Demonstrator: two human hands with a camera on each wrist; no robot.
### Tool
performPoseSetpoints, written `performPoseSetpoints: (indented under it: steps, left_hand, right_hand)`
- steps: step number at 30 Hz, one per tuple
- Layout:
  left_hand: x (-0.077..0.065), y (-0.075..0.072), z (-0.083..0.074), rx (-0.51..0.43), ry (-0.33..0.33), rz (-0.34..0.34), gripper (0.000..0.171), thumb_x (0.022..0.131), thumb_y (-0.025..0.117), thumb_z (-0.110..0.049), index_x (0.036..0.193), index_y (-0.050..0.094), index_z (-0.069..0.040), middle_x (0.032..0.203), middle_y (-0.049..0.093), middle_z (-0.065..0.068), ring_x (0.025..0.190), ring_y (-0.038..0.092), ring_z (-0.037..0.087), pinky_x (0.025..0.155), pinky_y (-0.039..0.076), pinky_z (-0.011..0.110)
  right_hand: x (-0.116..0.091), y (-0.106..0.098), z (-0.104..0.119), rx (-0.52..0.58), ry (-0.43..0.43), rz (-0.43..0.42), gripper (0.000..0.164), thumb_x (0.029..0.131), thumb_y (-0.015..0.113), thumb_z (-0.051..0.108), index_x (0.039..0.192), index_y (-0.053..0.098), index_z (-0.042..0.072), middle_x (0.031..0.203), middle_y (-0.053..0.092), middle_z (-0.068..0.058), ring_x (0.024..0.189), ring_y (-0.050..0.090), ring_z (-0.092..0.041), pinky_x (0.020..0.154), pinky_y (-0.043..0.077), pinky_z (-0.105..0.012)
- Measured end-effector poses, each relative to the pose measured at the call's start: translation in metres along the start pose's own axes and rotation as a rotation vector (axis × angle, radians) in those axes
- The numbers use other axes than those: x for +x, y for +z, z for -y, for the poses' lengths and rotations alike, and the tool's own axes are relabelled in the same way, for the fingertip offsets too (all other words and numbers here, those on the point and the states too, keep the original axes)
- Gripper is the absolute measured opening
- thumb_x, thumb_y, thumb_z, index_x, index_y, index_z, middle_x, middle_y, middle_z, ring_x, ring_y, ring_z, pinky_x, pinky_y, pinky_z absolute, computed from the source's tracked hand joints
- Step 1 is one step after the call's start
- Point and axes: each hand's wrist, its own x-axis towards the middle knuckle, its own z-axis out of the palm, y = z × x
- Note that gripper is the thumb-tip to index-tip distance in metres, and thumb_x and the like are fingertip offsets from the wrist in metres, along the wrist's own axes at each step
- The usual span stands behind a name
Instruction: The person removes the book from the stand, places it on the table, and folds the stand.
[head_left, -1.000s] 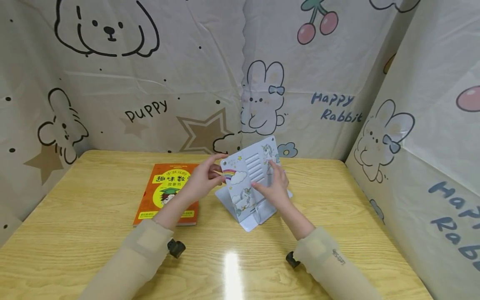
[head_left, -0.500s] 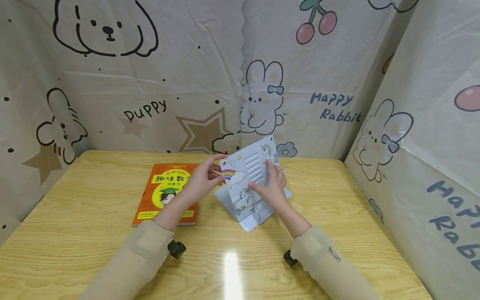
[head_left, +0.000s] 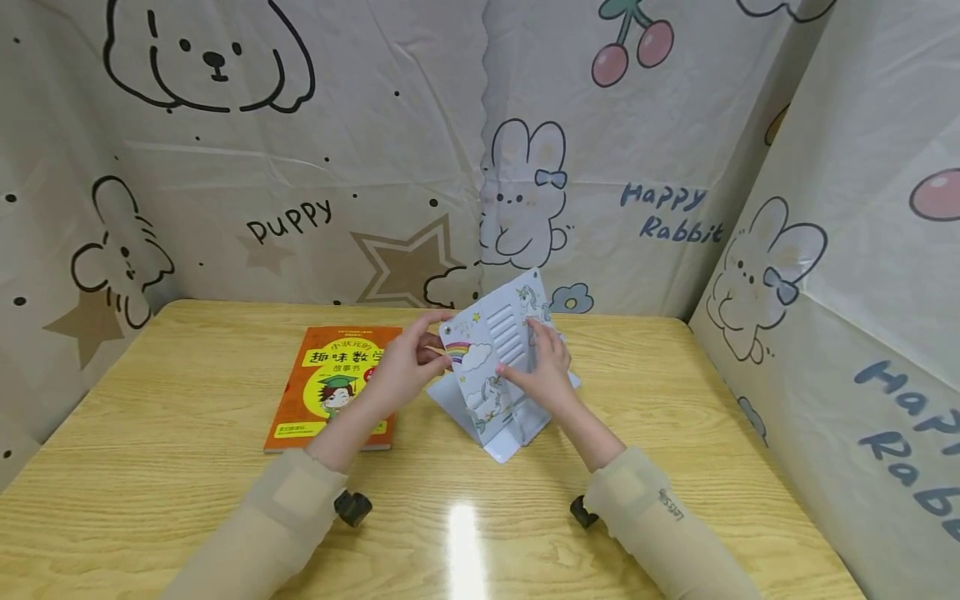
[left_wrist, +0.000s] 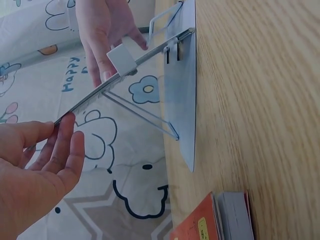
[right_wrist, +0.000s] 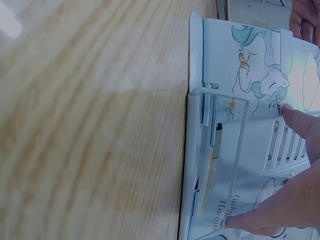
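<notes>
A pale book stand (head_left: 480, 375) with unicorn and rainbow pictures stands on the table, its slotted panel leaning above a flat base (left_wrist: 185, 100). My left hand (head_left: 408, 358) pinches the panel's upper left edge between thumb and fingers. On the front of the panel, my right hand (head_left: 551, 375) lies with fingers spread; its thumb (right_wrist: 295, 120) touches near the unicorn's horn. Another right finger reaches the wire page holder (right_wrist: 240, 145) at the lower front. Behind the panel, a wire support (left_wrist: 140, 112) runs down to the base. A small white clip (left_wrist: 121, 59) sits on the panel.
An orange book (head_left: 300, 408) with a cartoon cover lies left of the stand, partly covered by my left forearm. The wooden table (head_left: 660, 467) ends at a printed cloth (head_left: 360, 125) at the back and sides.
The stand has turned slightly: the panel's top right corner has shifted left and its bottom lip a little right. Both hands keep their places on it.
</notes>
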Motion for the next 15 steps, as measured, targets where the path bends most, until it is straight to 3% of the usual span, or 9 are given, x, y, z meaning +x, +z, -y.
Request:
performPoseSetpoints:
  steps: [15]
  left_hand:
    - [-0.014,0.01,-0.007,0.012,0.002,-0.06,0.056,0.085,0.066,0.0,0.134,0.045,-0.02,0.102,0.065,0.012,0.083,0.065,0.02,0.076,0.056,0.026]
  right_hand:
    - [0.004,-0.007,-0.006,-0.045,-0.068,0.1,0.096,0.076,0.078,0.037,0.151,0.018,0.023,0.156,0.01,-0.014,0.142,0.005,-0.039,0.109,0.014,-0.064]
